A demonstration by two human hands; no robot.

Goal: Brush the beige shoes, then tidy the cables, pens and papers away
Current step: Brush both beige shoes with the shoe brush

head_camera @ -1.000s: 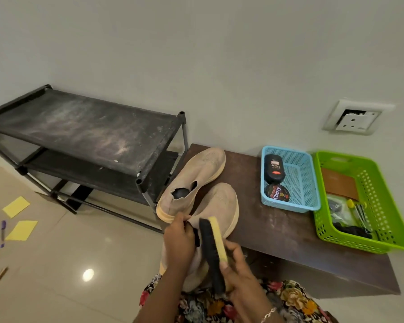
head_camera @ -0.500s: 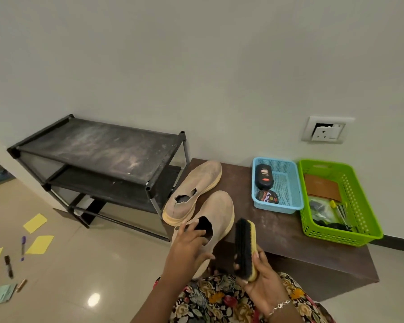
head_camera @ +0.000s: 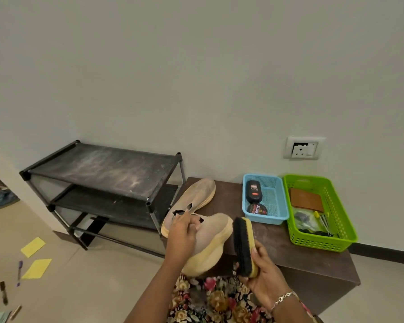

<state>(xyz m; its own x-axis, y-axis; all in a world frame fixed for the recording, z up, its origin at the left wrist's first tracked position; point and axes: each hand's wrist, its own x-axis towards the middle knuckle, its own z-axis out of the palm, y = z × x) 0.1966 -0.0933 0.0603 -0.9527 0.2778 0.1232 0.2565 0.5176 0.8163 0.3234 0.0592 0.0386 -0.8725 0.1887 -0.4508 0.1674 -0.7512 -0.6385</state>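
While my left hand [head_camera: 181,236] grips the nearer beige shoe [head_camera: 214,231] and my right hand [head_camera: 264,273] clasps the shoe brush [head_camera: 243,245], I judge brushing underway; next, stroke its upper.

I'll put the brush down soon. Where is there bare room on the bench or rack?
The brown bench is bare in front of the blue basket, between the held shoe and the green basket. The rack's top shelf is bare too. Both baskets are crowded; the far shoe fills the bench's rack end.
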